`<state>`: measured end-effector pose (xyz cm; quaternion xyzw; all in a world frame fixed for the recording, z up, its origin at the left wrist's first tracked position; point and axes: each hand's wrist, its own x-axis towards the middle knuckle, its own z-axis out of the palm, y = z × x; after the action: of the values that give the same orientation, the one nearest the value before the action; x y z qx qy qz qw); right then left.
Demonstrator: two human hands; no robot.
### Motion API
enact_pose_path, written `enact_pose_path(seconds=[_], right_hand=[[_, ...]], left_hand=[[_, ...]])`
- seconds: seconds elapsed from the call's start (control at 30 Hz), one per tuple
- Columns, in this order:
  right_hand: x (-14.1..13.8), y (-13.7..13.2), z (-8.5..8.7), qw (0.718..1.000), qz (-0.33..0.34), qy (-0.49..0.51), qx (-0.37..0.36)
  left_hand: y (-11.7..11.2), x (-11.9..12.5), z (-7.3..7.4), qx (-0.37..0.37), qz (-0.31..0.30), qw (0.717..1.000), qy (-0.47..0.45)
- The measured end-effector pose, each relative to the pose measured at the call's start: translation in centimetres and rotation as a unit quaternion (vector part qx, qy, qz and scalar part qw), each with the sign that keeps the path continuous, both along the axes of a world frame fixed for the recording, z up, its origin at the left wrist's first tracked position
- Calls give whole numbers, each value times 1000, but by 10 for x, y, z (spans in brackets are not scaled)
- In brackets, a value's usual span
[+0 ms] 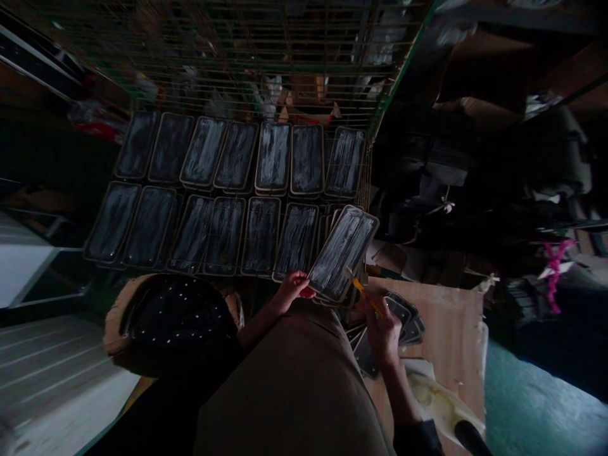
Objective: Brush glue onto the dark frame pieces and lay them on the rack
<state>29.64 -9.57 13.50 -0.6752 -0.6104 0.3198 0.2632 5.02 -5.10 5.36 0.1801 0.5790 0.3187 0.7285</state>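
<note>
My left hand point(293, 288) pinches the lower corner of a dark rectangular panel point(342, 252) smeared with whitish streaks, holding it tilted above my lap. My right hand point(384, 329) is closed on a small brush with a yellow handle point(361, 288), its tip touching the panel's lower edge. Under the right hand lies a loose pile of similar dark panels point(403, 316) on a wooden board point(451, 335).
Two rows of streaked dark panels point(223, 196) lie side by side on a wire rack point(228, 57). A dark spotted bag or cushion point(175, 323) sits at my left. A white surface point(42, 373) is at the left, a green floor point(536, 405) at the right.
</note>
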Motion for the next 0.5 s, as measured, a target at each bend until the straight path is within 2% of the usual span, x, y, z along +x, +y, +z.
enact_pose_path(seconds=[0.07,0.17,0.27,0.4,0.5], right_hand=[[-2,0,-4,1000,13,0,-9],[-11,-13,-3,996,55,26,-61],[-20,-21,1,993,45,69,-83],[-15,-13,-4,990,40,107,-77],[5,-8,-4,999,4,44,-29]], left_hand=[[-1,1,0,1,-3,1000,8],[-2,2,1,0,0,1000,15],[-2,3,1,-5,0,1000,13],[-2,4,1,4,-30,1000,9],[-1,2,4,30,-51,998,12]])
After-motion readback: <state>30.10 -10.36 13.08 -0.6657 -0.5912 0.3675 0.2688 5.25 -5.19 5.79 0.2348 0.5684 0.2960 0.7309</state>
